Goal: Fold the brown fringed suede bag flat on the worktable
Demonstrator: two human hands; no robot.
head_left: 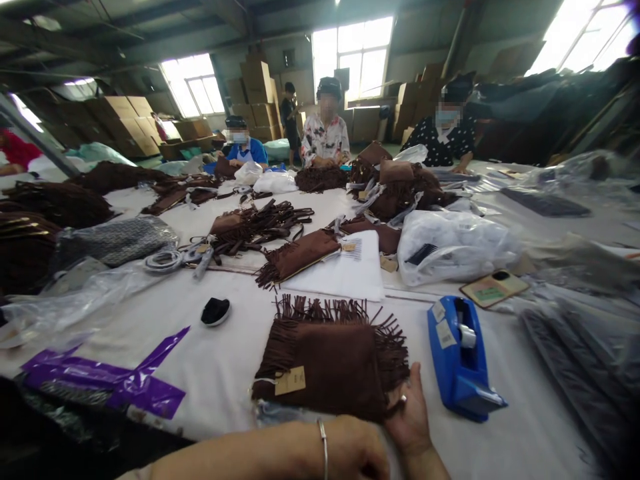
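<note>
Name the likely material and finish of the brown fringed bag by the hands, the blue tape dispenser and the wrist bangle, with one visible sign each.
Brown fringed bag: probably suede or faux suede, matte, with soft cut fringe. Blue tape dispenser: moulded plastic with a smooth sheen. Bangle: apparently metal, thin and silvery.

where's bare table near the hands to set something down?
Bare white table lies between the fringed bag, the purple strips and the black puck; another patch right of the tape dispenser. Crowded beyond with bags.
</note>
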